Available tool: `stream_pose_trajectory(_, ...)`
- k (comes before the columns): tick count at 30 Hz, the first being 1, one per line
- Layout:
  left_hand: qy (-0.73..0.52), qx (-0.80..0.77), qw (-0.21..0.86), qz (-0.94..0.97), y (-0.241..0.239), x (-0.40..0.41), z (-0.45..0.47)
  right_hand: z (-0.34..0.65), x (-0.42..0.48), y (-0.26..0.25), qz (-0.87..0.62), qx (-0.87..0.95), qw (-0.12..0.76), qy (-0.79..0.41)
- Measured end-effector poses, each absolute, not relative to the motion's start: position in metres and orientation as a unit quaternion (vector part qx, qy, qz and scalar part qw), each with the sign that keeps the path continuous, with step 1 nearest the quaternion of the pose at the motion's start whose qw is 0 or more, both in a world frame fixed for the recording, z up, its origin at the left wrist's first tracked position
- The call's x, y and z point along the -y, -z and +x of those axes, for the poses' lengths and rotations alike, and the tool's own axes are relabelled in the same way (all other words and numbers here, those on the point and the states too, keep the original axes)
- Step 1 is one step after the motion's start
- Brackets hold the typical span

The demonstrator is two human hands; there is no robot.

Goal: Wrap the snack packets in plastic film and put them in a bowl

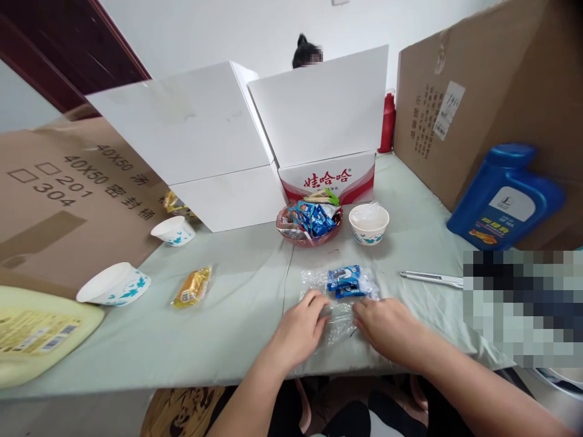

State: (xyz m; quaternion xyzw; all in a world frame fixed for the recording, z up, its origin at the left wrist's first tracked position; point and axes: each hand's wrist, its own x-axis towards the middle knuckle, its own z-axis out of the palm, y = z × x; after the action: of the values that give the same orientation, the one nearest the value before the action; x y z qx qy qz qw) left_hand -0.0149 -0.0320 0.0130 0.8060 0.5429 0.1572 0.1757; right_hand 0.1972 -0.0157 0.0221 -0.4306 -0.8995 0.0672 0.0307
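Observation:
A sheet of clear bubble wrap (339,318) lies on the table in front of me. Two or so small blue snack packets (345,281) rest together on its far part. At the sheet's left side, my left hand (301,326) has its fingers curled onto the plastic. Opposite it, my right hand (386,326) pinches the right side, fingertips bent down and partly hidden. A utility knife (430,278) lies to the right of the wrap, apart from both hands.
Beyond the wrap are a glass bowl (310,241) of snack packets and a paper bowl (368,226). A yellow-wrapped snack (194,286) and paper cups (119,285) lie left, near a yellow jug (40,340). A blue bottle (505,197) and cardboard boxes flank the table; a person sits behind white boxes (323,109).

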Motion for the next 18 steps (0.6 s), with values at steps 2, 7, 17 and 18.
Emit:
stream_pose_trajectory(2, -0.141, -0.607, 0.12, 0.773, -0.002, 0.028, -0.016, 0.204, 0.011, -0.022, -0.537, 0.843, -0.003, -0.041)
stream_pose_trajectory(7, -0.164, -0.649, 0.044, 0.742, 0.013, 0.02, -0.022, 0.224, -0.001, -0.031, -0.656, 0.753, 0.055, 0.007)
stream_pose_trajectory(17, -0.259, -0.462, 0.135, 0.837, 0.032, 0.008, -0.005, 0.194, -0.015, 0.002, -0.379, 0.898, 0.214, -0.066)
stream_pose_trajectory(18, -0.245, -0.472, 0.147, 0.834, 0.033, 0.008, -0.005, 0.195, -0.02, 0.007, -0.414, 0.886, 0.199, -0.067)
